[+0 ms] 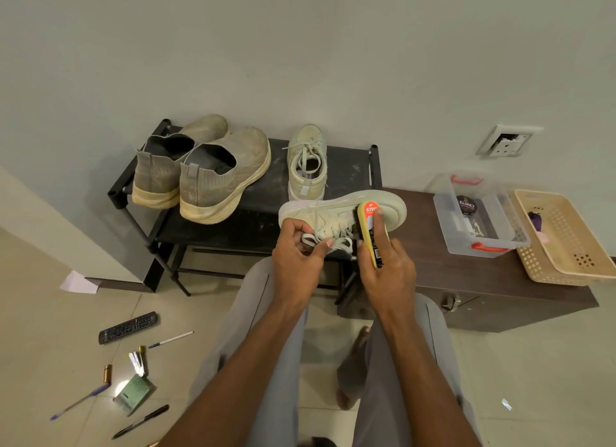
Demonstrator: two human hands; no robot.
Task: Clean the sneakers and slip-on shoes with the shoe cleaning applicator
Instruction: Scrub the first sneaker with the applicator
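Observation:
A pale laced sneaker [336, 210] lies on its side in front of me, sole toward the wall. My left hand [296, 256] grips it at the laces and tongue. My right hand [386, 266] holds the yellow shoe cleaning applicator [372, 228] with an orange label, forefinger laid along its top, its black sponge side against the sneaker's upper. The second sneaker [306, 161] stands upright on the black shoe rack [253, 226]. Two grey knit slip-on shoes [203, 170] with cream soles stand on the rack's left half.
A dark wooden cabinet [483, 280] on the right carries a clear plastic box [476, 220] holding a polish tin, and a beige perforated basket [566, 240]. On the floor at left lie a remote [128, 326], pens, a battery and a small green box [133, 393]. My legs fill the lower middle.

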